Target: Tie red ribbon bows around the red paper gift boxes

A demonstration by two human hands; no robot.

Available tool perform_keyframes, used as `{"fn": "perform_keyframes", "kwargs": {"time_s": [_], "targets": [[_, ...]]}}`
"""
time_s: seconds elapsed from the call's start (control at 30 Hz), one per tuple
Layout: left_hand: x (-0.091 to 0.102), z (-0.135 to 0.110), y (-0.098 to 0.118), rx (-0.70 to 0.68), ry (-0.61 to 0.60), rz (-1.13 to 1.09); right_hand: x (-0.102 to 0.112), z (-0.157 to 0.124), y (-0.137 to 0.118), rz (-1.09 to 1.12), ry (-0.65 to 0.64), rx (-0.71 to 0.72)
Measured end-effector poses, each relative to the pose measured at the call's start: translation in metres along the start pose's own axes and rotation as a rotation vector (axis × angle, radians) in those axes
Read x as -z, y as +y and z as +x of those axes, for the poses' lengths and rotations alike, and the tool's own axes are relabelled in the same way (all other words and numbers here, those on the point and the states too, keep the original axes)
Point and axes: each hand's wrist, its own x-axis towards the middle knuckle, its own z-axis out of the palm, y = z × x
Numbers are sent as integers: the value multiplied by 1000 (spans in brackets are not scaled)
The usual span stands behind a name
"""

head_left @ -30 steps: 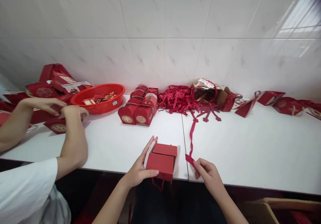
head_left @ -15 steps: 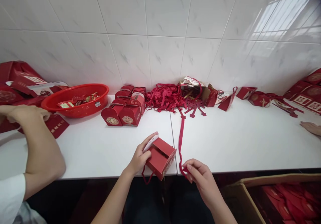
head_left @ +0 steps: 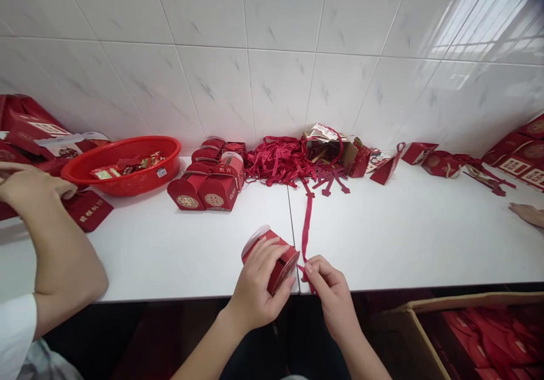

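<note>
My left hand (head_left: 258, 281) is wrapped over a small red gift box (head_left: 278, 258) at the table's front edge, tipping it on its side. My right hand (head_left: 327, 289) pinches the end of a long red ribbon (head_left: 305, 225) against the box's right face. The ribbon runs back across the white table (head_left: 403, 232) to a heap of red ribbons (head_left: 280, 161) by the wall.
Several finished red boxes (head_left: 208, 184) stand behind my hands. A red plastic basin (head_left: 121, 164) of sweets sits to the left, where another person's hands (head_left: 29, 184) handle red card. Flat red boxes lie at the right. A cardboard carton (head_left: 467, 334) of red items stands below.
My left hand has turned the box over and now covers its top. My right hand has brought the ribbon end up to the box's side. The view has tilted slightly.
</note>
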Motion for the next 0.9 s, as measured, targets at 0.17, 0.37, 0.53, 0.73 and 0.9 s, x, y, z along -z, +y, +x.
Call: {"fn": "perform_keyframes", "kwargs": {"time_s": [0.17, 0.37, 0.53, 0.73, 0.9], "targets": [[-10, -5, -8, 77, -23, -36, -11, 5, -3, -67, -17, 27], [-3, -8, -9, 133, -28, -222, -16, 7, -3, -88, -16, 53], [2, -3, -7, 321, -10, -371, -20, 10, -1, -98, -44, 35], [3, 6, -5, 305, -32, -292, -22, 9, 5, -278, -6, 118], [8, 12, -7, 165, 90, -95, -19, 8, 6, -505, 150, 248]]}}
